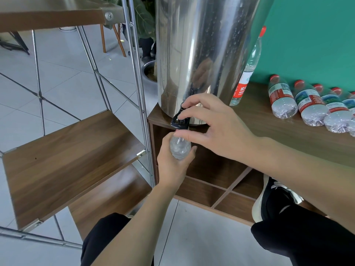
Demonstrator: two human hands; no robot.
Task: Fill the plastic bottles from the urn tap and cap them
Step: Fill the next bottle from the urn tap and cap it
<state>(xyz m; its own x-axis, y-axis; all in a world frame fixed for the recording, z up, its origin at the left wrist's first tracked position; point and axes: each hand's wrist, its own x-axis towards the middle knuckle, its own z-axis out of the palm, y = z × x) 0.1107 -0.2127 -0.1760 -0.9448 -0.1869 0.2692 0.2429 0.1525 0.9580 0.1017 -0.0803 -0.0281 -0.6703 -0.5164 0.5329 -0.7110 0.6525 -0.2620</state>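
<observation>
A tall steel urn (201,50) stands on a wooden cabinet top (288,131), its black tap (179,122) jutting over the front edge. My left hand (172,167) grips a clear plastic bottle (179,147) directly under the tap, its mouth hidden by my other hand. My right hand (209,127) has its fingers curled round the tap lever, the thumb lying across just above the bottle. One capped bottle (247,70) stands upright right of the urn. Several red-capped bottles (307,104) lie side by side on the cabinet top.
A steel-framed shelf unit with wooden boards (71,160) stands close on the left. Open cabinet compartments (221,181) sit below the tap. My black-clad knees and a black shoe (276,198) are at the bottom right. A teal wall is behind.
</observation>
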